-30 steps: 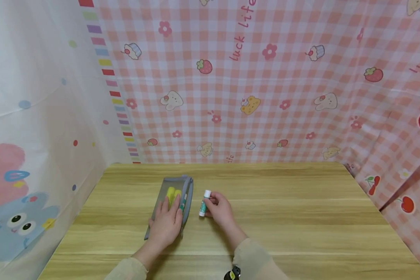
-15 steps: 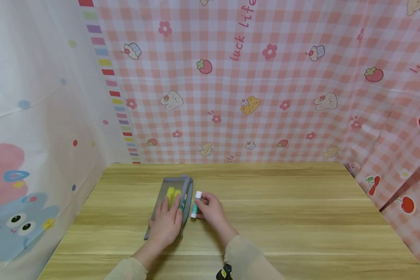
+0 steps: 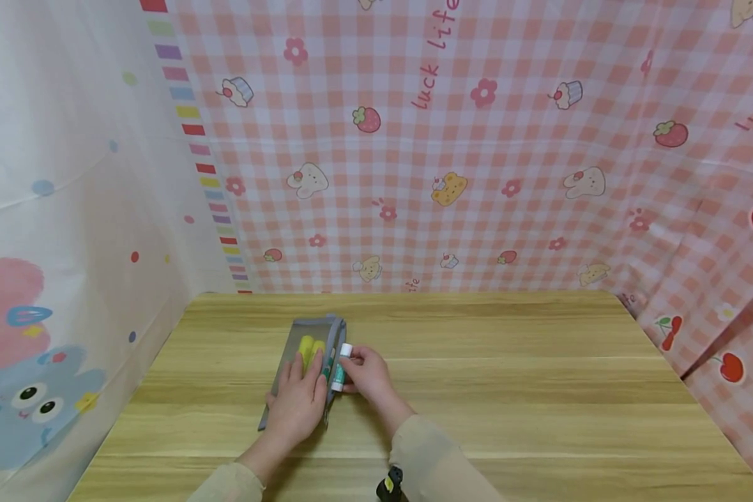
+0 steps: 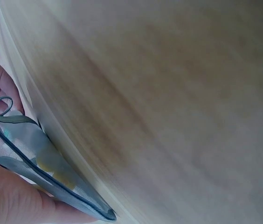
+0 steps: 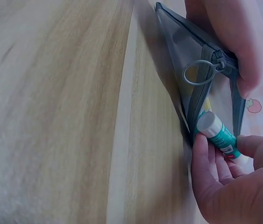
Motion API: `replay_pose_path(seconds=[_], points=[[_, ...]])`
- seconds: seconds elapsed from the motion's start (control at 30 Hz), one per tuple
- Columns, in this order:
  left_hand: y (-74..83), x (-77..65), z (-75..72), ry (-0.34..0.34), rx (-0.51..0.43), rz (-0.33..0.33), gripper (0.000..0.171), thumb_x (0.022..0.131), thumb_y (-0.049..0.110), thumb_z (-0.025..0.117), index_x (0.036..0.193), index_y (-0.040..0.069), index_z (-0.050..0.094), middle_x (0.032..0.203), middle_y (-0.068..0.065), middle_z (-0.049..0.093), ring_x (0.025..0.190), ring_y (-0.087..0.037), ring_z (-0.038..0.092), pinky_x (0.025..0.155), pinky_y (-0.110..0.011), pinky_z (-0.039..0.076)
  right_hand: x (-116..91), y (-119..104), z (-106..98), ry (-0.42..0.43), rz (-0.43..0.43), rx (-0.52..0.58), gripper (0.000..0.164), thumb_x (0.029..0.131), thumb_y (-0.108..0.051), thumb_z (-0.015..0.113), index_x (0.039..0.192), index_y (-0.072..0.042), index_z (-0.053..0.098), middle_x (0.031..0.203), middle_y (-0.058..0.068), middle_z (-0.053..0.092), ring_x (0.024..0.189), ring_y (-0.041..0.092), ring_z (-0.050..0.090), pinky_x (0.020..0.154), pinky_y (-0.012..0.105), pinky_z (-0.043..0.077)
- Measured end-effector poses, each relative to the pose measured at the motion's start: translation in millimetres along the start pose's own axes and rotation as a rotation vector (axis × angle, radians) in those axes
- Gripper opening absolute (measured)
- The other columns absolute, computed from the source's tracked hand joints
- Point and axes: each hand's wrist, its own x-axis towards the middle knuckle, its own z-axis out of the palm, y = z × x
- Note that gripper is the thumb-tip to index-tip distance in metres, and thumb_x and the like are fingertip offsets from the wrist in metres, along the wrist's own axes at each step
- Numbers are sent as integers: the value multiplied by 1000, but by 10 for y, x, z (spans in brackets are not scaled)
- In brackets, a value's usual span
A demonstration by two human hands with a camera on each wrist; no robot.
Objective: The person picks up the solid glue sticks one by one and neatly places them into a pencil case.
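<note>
A grey mesh zip pouch (image 3: 293,341) lies on the table; its zipped side gapes in the right wrist view. Through the mesh show yellow cylindrical items (image 3: 305,345) and something teal. My left hand (image 3: 297,404) rests on the pouch, fingers extended over the yellow items. Between thumb and fingers, my right hand (image 3: 370,378) pinches a glue stick (image 5: 224,141) with white ends and a teal label. The glue stick is at the pouch's opening, right beside the zip edge. How far it reaches inside cannot be told. A ring pull (image 5: 198,73) hangs from the zip.
The wood-grain table (image 3: 508,390) stretches away to the right of the hands. A pink checked cloth (image 3: 452,139) hangs behind it, and a white printed cloth (image 3: 69,209) hangs on the left. A black and yellow item (image 3: 390,484) sits by the right sleeve.
The right hand has moved left with the glue stick, from the bare table beside the pouch to its opening. The left hand and the pouch have stayed in place.
</note>
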Motion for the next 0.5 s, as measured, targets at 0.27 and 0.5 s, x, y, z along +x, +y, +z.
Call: replay_pose_path(seconds=[0.27,0.5], points=[[11,-2,1,-7,-10,-5,52,106,32,36,155,15,35,156,-30,26,140,-54,21,90,-85,22,-24,-8,18,-24,19,0,31,94,-3,64,120,13,56,94,16,66,75,20,67,64,36,59],[13,-3,-4,-5,-13,-2,52,106,32,36,156,16,35,156,-30,25,140,-54,21,90,-85,22,-38,-11,15,-48,1,-107,29,96,-7,63,120,9,62,97,12,66,82,19,67,68,32,59]])
